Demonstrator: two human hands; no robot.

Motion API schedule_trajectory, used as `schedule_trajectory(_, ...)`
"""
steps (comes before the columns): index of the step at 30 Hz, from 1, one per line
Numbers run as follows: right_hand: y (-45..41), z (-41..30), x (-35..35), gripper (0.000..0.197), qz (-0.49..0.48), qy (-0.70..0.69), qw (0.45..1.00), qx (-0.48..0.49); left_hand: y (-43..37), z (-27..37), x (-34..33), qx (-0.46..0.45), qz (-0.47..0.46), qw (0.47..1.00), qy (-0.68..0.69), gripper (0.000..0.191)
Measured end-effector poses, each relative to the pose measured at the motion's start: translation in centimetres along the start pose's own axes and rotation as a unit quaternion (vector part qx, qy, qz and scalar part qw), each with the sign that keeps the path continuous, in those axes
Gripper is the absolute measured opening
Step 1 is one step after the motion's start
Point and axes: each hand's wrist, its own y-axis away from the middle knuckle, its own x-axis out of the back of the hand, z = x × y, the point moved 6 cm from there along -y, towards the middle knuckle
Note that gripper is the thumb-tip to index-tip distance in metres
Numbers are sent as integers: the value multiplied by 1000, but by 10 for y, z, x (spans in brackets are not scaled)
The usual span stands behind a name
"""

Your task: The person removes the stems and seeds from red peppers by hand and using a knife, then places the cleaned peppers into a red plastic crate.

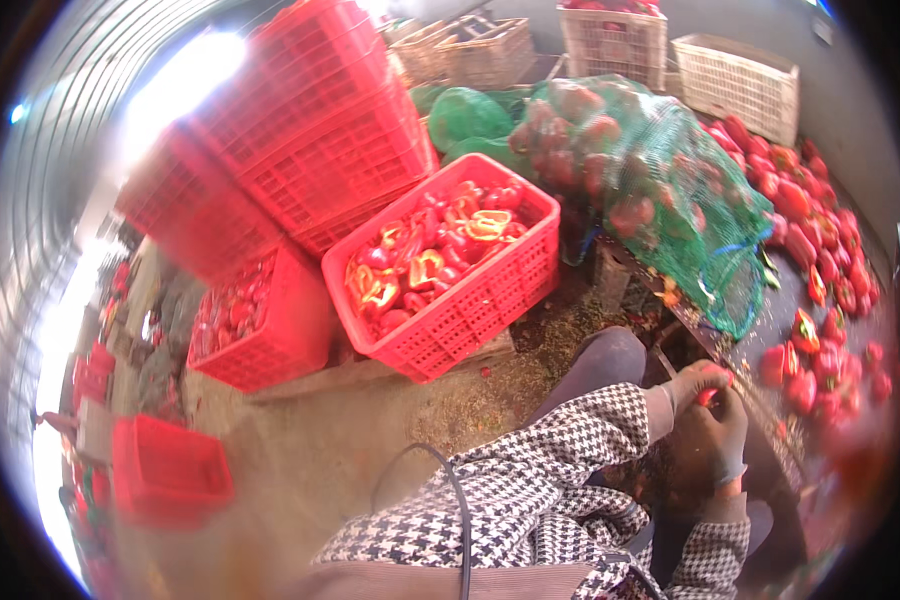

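Both my hands wear dark gloves and meet at the near edge of the dark table point(757, 442). Between them is a red bell pepper point(708, 394), mostly covered by the fingers. My left hand point(686, 388) grips it from the left. My right hand point(726, 433) closes on it from the right, its fingers bent; whether it also holds a small tool cannot be seen. Beyond my hands, a group of loose red bell peppers point(825, 367) lies on the table, some of them cut.
A green mesh sack point(645, 172) of peppers lies across the table, before a larger pepper pile point(802, 202). To the left, a red plastic crate point(450, 322) holds halved peppers, beside stacked red crates point(322, 135). Another red crate point(169, 472) stands on the floor. Pale crates point(735, 82) stand behind.
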Motion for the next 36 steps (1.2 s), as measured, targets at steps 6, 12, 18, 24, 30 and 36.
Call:
schedule_trajectory(6,-2,-6,-3,60,19,-134,991,-4,-1,14,-4,-7,5,998,-59,49)
schedule_trajectory(12,-34,15,86,49,93,-50,994,-16,-42,28,-93,11,-103,989,-109,49)
schedule_trajectory(18,-27,27,132,48,95,114,988,28,-80,-2,-126,109,-143,980,-83,44)
schedule_trajectory(24,-29,34,145,47,172,262,947,68,-96,-22,-135,172,-138,969,-113,40)
schedule_trajectory(30,-13,23,153,48,254,398,876,96,-79,-22,-152,322,-168,932,3,24)
schedule_trajectory(36,4,32,164,55,220,332,910,116,-77,-44,-148,299,-130,945,-10,39)
